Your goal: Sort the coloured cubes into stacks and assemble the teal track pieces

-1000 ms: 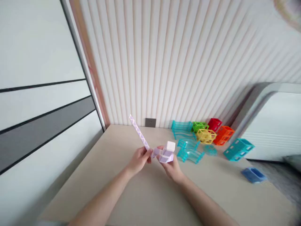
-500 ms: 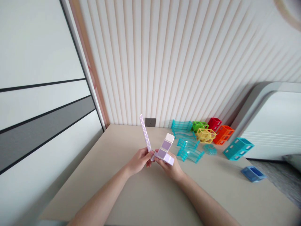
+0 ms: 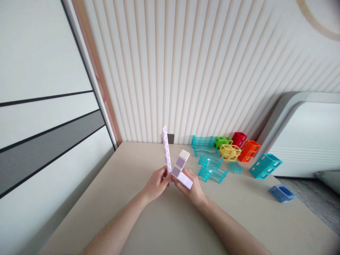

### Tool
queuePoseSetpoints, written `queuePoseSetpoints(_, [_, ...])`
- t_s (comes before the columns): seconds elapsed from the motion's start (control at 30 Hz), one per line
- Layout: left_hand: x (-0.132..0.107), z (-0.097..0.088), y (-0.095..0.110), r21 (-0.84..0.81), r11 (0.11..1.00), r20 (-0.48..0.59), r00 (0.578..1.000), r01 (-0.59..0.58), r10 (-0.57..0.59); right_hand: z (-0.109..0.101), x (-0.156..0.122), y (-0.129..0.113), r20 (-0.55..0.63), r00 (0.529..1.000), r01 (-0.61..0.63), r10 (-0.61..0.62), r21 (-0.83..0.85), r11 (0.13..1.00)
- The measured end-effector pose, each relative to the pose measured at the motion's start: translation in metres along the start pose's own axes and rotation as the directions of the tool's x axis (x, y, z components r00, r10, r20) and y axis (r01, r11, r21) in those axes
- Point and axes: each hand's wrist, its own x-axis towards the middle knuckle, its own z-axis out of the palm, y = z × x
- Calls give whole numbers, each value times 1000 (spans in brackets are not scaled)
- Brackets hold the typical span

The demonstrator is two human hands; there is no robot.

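A purple-and-white folding snake puzzle [image 3: 166, 150] is held above the table between both hands. Its long straight arm, patterned with triangles, rises up from my left hand [image 3: 156, 185], whose thumb and fingers are closed around the lower end. My right hand [image 3: 194, 191] grips the bent part, where one short piece slants up to the right and another points down to the right. The two hands nearly touch at the puzzle's bend. Some fingertips are hidden behind the pieces.
On the table [image 3: 111, 212] to the right lie clear teal curved pieces [image 3: 214, 173] and green [image 3: 222, 142], yellow [image 3: 230, 152], red [image 3: 239, 139], orange [image 3: 249, 150] and teal [image 3: 265, 166] blocks. A blue block [image 3: 282, 193] sits near the right edge. The ribbed wall [image 3: 148, 71] stands behind.
The puzzle's long arm has swung more upright, and its bent part has turned and shifted slightly left. Both hands keep hold of it. The view has shifted a little.
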Motion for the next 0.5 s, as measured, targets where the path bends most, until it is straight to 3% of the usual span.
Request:
queuePoseSetpoints(0.17, [0,6,-2,-47,999,2,1000,-4,4,9,-3,4,-70,991,-110,113,45,993])
queuePoseSetpoints(0.3, [-1,7,-1,-42,999,-2,1000,-29,29,14,-6,9,-51,985,-160,167,120,980])
queuePoseSetpoints(0.5, [0,5,-2,-103,994,-52,998,41,-46,16,-5,5,-30,992,-115,120,114,987])
